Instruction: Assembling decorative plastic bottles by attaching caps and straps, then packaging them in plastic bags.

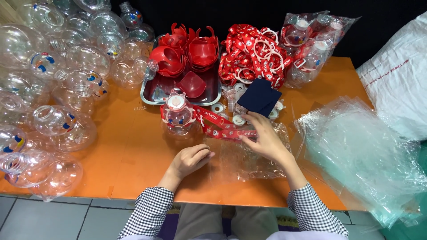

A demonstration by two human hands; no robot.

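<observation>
Left hand: I see it loosely curled, pinching the near edge of the clear bag.
Right hand: fingers spread, pressing the bag flat on the table.
Bottle: upright just beyond the bag, strap trailing under the right hand.
Risk: I judge a snagged strap could topple the bottle; the slick film may slip.

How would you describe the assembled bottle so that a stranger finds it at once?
On the orange table, look just in front of the metal tray. The round clear bottle stands there alone, the only one with a red strap attached.
</observation>
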